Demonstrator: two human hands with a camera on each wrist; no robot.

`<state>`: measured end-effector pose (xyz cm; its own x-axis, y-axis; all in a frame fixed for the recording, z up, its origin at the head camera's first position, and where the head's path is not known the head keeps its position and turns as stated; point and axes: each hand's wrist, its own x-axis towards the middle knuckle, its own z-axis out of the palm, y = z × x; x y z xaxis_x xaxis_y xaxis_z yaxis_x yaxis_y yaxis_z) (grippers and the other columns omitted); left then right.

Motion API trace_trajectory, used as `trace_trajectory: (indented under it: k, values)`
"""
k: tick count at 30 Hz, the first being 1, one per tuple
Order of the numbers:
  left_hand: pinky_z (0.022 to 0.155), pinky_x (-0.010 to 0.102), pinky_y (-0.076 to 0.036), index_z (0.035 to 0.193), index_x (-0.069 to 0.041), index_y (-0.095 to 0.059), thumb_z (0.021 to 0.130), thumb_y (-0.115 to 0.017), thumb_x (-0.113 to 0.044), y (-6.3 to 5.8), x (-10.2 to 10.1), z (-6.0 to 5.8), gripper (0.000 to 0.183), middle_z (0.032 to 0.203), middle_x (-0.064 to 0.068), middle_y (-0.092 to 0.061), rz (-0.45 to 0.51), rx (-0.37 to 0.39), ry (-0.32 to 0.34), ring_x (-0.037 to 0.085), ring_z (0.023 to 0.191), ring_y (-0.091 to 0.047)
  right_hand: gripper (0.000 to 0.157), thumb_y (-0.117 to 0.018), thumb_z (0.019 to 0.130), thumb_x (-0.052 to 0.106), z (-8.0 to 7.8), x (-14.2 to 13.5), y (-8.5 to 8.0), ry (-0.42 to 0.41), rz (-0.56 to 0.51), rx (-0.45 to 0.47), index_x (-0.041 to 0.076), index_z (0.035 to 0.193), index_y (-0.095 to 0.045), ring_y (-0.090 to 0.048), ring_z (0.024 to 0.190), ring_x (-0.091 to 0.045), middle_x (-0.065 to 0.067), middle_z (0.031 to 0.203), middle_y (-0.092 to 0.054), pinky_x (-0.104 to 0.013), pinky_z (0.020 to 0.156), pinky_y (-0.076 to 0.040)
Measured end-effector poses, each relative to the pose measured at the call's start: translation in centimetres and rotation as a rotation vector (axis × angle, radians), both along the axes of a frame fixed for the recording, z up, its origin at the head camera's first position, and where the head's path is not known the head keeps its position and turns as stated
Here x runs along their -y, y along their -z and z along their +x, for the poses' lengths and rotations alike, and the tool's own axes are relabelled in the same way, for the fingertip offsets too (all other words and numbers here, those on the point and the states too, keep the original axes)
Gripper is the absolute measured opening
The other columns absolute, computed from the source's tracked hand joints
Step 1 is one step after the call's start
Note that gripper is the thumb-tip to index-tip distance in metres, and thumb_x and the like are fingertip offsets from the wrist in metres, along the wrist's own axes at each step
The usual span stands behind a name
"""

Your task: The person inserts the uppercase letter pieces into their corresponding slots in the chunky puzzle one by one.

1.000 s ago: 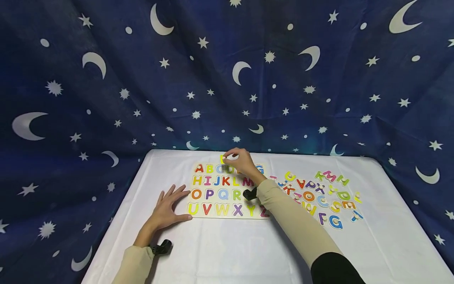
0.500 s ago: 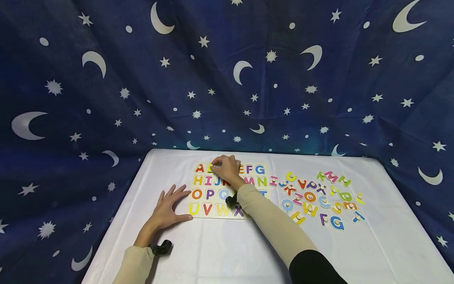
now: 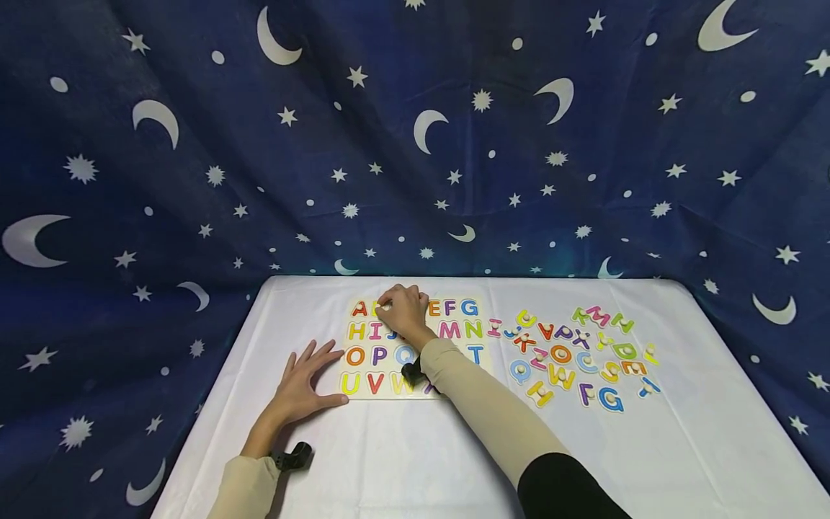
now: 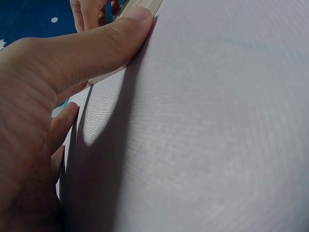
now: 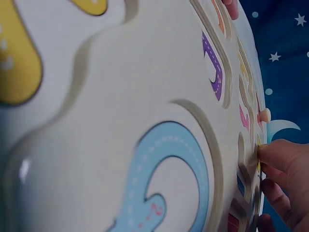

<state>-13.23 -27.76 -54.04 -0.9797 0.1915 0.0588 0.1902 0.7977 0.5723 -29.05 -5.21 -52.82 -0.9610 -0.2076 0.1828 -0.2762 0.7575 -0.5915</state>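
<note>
The alphabet puzzle board lies on the white table, with printed letters in its recesses. At its top row, my right hand pinches a yellow letter piece at the B recess, next to the red A. In the right wrist view, the fingertips are down at the board's surface, and a wooden knob stands up close by. My left hand rests at the board's left side with its fingers spread. In the left wrist view, the thumb lies on the board's edge.
Right of the board lie several loose letter pieces with knobs, among them a blue G, an orange O and a yellow H. A dark blue curtain with moons and stars hangs behind the table.
My right hand has moved left and down with the yellow letter piece, from above the board's top edge to the B recess. The left hand stays in place.
</note>
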Motion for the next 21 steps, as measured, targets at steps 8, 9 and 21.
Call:
trace_trajectory:
  k: [8, 9, 21]
  values:
    - [0.122, 0.069, 0.001, 0.144, -0.019, -0.060, 0.065, -0.093, -0.052, 0.0, 0.0, -0.1, 0.091, 0.162, 0.009, -0.042, -0.011, -0.002, 0.006, 0.042, 0.154, -0.019, 0.014, -0.080, 0.090, 0.033, 0.0, 0.1, -0.1, 0.000, 0.015, 0.035, 0.024, 0.100, -0.081, -0.052, 0.108, -0.024, 0.004, 0.115, -0.070, -0.052, 0.101, -0.033]
    - [0.122, 0.069, 0.001, 0.144, -0.019, -0.060, 0.065, -0.093, -0.052, 0.0, 0.0, -0.1, 0.091, 0.162, 0.009, -0.042, -0.009, -0.001, 0.004, 0.042, 0.154, -0.019, 0.015, -0.079, 0.090, 0.033, 0.0, 0.0, -0.1, -0.006, 0.014, 0.040, 0.024, 0.102, -0.081, -0.052, 0.109, -0.024, 0.004, 0.115, -0.070, -0.052, 0.101, -0.032]
    - [0.122, 0.067, 0.002, 0.144, -0.019, -0.060, 0.065, -0.093, -0.053, 0.1, 0.0, -0.1, 0.092, 0.162, 0.009, -0.041, 0.002, 0.004, -0.001, 0.042, 0.155, -0.017, 0.040, -0.079, 0.092, 0.025, 0.4, -7.0, -4.3, -0.240, -0.184, 0.023, 0.012, 0.129, -0.070, -0.057, 0.112, -0.028, -0.009, 0.119, -0.073, -0.048, 0.101, -0.043]
